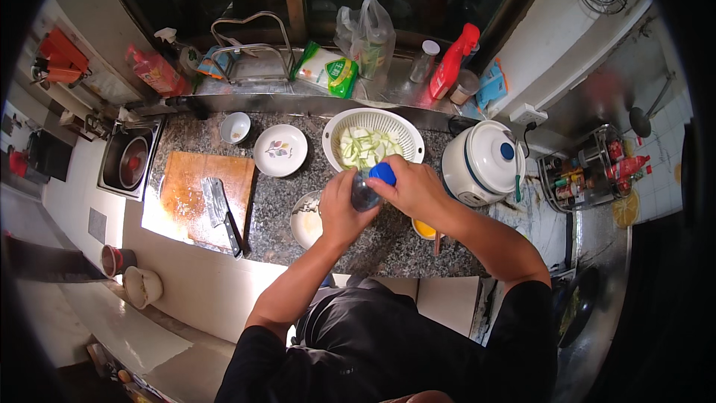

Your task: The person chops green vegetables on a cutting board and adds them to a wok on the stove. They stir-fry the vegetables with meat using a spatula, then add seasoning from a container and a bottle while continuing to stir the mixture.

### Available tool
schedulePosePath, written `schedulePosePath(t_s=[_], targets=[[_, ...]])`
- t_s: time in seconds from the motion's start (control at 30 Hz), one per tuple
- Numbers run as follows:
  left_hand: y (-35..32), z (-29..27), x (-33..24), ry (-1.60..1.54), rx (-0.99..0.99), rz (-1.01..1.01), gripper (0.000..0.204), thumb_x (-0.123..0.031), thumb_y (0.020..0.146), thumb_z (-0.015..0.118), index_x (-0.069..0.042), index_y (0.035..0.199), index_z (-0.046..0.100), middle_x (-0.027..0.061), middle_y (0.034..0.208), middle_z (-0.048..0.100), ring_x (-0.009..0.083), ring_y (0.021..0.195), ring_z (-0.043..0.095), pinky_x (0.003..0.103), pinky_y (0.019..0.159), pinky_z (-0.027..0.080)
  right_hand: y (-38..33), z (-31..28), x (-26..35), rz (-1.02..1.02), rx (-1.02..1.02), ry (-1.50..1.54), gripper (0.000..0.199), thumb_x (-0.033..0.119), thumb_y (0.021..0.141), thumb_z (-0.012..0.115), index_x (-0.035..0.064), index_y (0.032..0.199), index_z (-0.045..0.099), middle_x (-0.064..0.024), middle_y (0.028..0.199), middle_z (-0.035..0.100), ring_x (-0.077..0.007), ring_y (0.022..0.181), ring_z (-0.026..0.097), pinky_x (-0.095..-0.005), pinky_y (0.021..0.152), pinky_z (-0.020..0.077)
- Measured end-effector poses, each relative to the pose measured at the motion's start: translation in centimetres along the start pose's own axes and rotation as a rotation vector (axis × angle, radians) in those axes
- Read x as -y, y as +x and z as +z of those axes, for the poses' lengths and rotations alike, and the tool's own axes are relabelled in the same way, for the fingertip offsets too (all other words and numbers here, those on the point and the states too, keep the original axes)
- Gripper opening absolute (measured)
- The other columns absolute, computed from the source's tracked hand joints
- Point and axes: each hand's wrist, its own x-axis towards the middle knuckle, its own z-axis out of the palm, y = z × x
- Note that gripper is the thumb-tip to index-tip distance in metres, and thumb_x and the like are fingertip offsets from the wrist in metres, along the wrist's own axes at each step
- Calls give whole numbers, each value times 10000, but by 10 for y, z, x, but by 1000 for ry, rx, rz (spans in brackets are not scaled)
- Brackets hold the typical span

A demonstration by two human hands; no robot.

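Note:
My left hand (337,209) grips the body of a small clear bottle (364,198) over the granite counter (283,201). My right hand (410,188) closes on the bottle's blue cap (382,173). Just behind the bottle stands a white colander (333,130) holding pale green vegetable slices (369,145). A white bowl (304,222) lies partly hidden under my left wrist. A small dish with yellow contents (424,230) peeks out below my right forearm.
A wooden cutting board (186,183) with a cleaver (216,205) lies at left, near a flowered plate (280,150) and a small bowl (235,127). A white rice cooker (483,160) stands at right. Bags, a red spray bottle (453,63) and a sink (130,160) line the back.

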Motion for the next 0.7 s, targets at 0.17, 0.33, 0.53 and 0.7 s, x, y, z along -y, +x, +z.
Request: schedulePosePath(t_s=[0.17, 0.33, 0.53, 0.7], targets=[[45, 18, -9, 34, 88, 17, 946, -244, 537, 824, -29, 1315, 331, 208, 1209, 442, 375, 1101, 445, 434, 932, 357, 39, -21, -32, 77, -24, 51, 474, 448, 726, 643, 46, 956, 541, -194, 796, 626, -383, 767, 606, -434, 656, 479], [43, -5, 3, 36, 28, -90, 803, -204, 656, 765, 0, 1304, 336, 245, 1251, 417, 396, 1142, 411, 438, 965, 333, 114, -54, -87, 168, -152, -267, 473, 465, 767, 603, 34, 955, 550, -172, 781, 633, -342, 743, 621, -430, 647, 473], [-78, -37, 27, 86, 258, -397, 680, -193, 720, 721, 30, 1268, 386, 208, 1078, 568, 343, 1021, 542, 387, 878, 417, 171, -49, -169, 315, -354, -336, 463, 451, 775, 586, 35, 977, 554, -192, 842, 639, -367, 799, 616, -446, 685, 480], [-155, -53, 28, -8, 269, -671, 696, -147, 736, 714, 4, 1304, 340, 207, 1112, 562, 307, 1065, 534, 379, 905, 410, 202, -47, -179, 414, -324, -265, 500, 440, 771, 595, 39, 1062, 526, -173, 978, 627, -347, 898, 604, -436, 742, 484]])
